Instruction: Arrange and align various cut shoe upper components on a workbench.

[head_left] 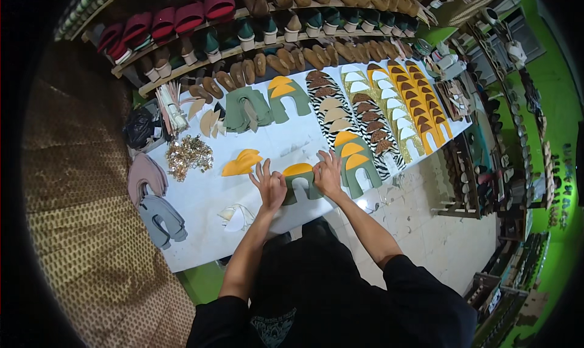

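- Lying left of both hands on the white table [201, 196]: loose yellow toe pieces [241, 163], risking being nudged aside.
- Pressing flat, fingers spread, gripping nothing: left hand [269, 184] on the green upper piece [300, 185] at the near table edge.
- Pressing open likewise: right hand [328, 174]; uneven pressure possibly shifting the yellow insert [297, 168] out of line.

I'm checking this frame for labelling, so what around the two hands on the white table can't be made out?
- Head view: the green cut piece under both hands; the left hand and right hand cover its sides.
- Whether the fingers grip or just press: too small.
- The gold pile: single parts too small.
- The table front edge: hidden by the person's body.
- Picture rim: dark, bent by fisheye.
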Motion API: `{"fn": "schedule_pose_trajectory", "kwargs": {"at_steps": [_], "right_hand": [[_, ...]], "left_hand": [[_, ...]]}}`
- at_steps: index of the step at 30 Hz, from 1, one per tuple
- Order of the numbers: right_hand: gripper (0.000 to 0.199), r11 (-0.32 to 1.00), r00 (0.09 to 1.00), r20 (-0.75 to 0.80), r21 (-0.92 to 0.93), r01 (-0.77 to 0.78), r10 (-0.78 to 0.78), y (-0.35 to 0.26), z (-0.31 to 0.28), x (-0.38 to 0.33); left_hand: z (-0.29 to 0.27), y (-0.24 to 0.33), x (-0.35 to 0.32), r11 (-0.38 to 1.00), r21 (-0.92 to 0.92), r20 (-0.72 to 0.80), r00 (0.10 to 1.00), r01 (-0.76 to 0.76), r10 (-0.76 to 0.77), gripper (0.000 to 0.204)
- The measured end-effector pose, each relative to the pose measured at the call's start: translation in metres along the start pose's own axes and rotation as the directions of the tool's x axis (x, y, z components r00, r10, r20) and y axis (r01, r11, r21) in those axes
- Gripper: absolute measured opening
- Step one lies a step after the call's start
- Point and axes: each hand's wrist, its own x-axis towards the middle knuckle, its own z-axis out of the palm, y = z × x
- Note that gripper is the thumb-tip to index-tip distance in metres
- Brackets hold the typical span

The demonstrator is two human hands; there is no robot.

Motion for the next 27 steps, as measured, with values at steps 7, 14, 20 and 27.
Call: {"fn": "schedule_pose_trajectory", "kwargs": {"at_steps": [7,14,20,27], "right_hand": [[0.003,0.986,0.974,-0.155,0.001,0.169,-0.167,0.036,0.0,0.078],[0.009,0.974,0.974,-0.065,0.059,0.221,-0.217,0.072,0.016,0.173],[0.016,0.958,0.952,-0.116,-0.002,0.285,-0.283,0.084,0.045,0.244],[0.015,0.94,0.931,-0.136,-0.001,0.342,-0.339,0.089,0.075,0.277]], "left_hand": [[0.006,0.023,0.079,0.991,0.123,0.091,0.995,-0.054,0.043,0.009],[0.029,0.026,0.165,0.971,0.22,0.084,0.993,-0.094,0.077,0.012],[0.05,0.019,0.224,0.953,0.301,0.072,0.997,-0.042,0.021,0.013],[0.068,0.004,0.254,0.889,0.457,0.156,0.986,-0.02,-0.058,0.009]]}}
